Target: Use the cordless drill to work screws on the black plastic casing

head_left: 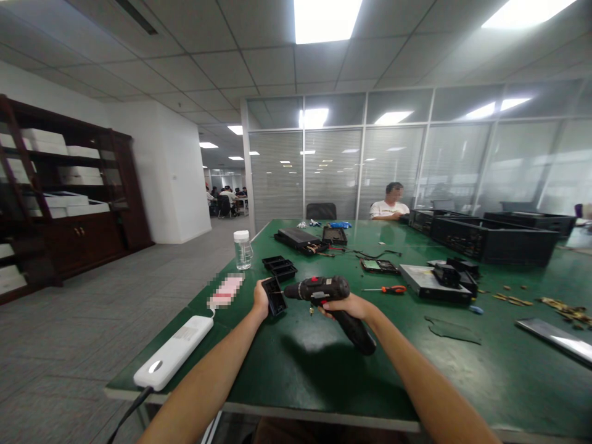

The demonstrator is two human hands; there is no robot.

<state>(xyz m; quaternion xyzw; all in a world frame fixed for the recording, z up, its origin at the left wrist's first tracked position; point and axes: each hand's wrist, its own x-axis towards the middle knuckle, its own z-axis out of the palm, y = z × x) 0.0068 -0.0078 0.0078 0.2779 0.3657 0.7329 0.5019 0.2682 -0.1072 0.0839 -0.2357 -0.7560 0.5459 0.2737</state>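
Currently, a small black plastic tray piece (pixel 274 297) is held upright by the left hand (pixel 261 300), grip closed round its edge. A black cordless electric screwdriver (pixel 329 300), clasped by the right hand (pixel 350 306), is levelled at it above the green counter (pixel 296 364); driving appears barely begun. Beyond lies an orange-handled screwdriver (pixel 387 289).

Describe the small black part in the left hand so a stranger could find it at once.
Start at the green table, near its front edge. The left hand holds a small black plastic tray piece upright against the nose of the black power screwdriver. Similar black trays lie flat beyond it.
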